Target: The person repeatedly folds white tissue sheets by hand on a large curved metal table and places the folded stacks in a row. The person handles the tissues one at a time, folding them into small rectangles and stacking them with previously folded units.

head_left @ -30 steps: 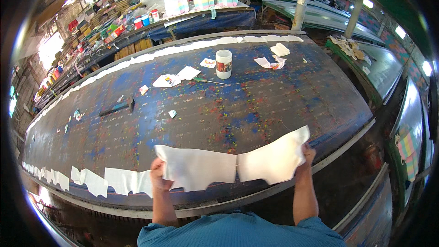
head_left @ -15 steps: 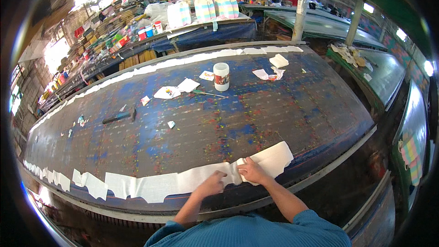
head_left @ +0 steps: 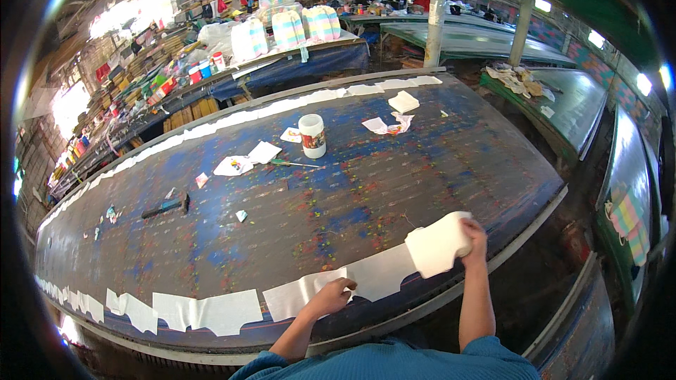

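My left hand [head_left: 332, 296], fingers curled, grips the edge of a white fabric piece [head_left: 285, 300] lying along the table's near edge. My right hand [head_left: 474, 243] is closed on a thicker white stack of fabric [head_left: 434, 244] near the near right corner, over another flat piece [head_left: 377, 272]. Further white pieces [head_left: 176, 309] continue leftward in a row along the edge of the long paint-speckled table [head_left: 274, 225].
A white plastic jar [head_left: 312, 137], a thin tool [head_left: 289, 165], a hammer [head_left: 165, 205] and paper scraps [head_left: 236, 165] lie mid-table. White pieces [head_left: 282, 105] line its far edge. Beyond stand striped bundles [head_left: 289, 29], a pillar [head_left: 435, 21] and green-edged tables [head_left: 577, 102].
The white fabric held up between both hands earlier now lies partly flat at the near edge. My right hand has moved right with the stack; my left stays lower left of it.
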A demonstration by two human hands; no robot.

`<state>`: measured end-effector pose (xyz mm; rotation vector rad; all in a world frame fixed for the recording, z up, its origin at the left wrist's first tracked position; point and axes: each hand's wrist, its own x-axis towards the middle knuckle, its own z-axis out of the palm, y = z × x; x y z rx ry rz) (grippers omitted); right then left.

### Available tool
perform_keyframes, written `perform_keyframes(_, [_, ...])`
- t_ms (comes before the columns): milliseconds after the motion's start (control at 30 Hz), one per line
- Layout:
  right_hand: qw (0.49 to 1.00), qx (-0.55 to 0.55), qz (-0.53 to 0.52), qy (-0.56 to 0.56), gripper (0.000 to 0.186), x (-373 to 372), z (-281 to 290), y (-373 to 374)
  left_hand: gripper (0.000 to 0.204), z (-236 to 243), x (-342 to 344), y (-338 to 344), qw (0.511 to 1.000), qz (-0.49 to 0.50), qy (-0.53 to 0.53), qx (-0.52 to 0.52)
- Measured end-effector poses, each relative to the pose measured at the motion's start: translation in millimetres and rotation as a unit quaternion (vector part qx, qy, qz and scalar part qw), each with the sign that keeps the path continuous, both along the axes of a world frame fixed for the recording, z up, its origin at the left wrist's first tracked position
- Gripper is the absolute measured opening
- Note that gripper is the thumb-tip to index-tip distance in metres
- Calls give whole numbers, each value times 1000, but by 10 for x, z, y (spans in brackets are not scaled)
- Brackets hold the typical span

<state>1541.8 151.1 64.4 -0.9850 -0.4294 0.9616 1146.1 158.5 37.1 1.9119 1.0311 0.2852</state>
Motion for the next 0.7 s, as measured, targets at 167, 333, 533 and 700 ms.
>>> perform_keyframes(167, [987,153,3,42,18,615,259,-128,27,46,402,43,990,0,-77,-119])
perform_keyframes(333, [989,60,111,-76,19,841,-52,-39,20,10,1097,28,982,10,-136,-132])
perform_keyframes(533, [945,-74,291,-127,19,471,-669,-165,14,-109,2073,-9,987,20,-156,-18])
perform_keyframes(700, [932,-27,329,-146,28,551,-693,-254,22,-148,2812,-46,981,70,-121,137])
